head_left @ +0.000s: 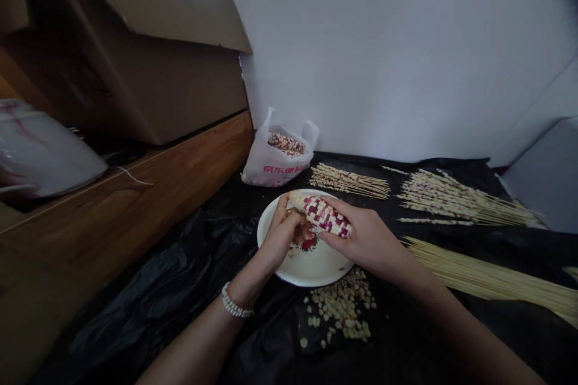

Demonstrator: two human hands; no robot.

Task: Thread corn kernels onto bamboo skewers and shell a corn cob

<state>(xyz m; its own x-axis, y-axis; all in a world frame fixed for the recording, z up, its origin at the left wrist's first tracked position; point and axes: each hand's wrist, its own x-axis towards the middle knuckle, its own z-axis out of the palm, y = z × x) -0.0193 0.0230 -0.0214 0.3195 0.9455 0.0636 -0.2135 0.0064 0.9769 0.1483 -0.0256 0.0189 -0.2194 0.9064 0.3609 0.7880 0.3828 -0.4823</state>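
Observation:
A corn cob (321, 215) with white and purple-red kernels lies across both my hands, above a white plate (311, 267). My right hand (365, 239) is wrapped round the cob's near end. My left hand (280, 234), with a pearl bracelet at the wrist, is closed on the cob's far end, its thumb pressed against the kernels. Loose pale kernels (341, 307) lie scattered on the black plastic sheet just in front of the plate.
A white plastic bag (276, 162) holding more cobs stands behind the plate. Skewers strung with kernels (350, 180) (456, 198) lie at the back, bare bamboo skewers (492, 280) to the right. Wooden furniture and a cardboard box (149, 54) stand left.

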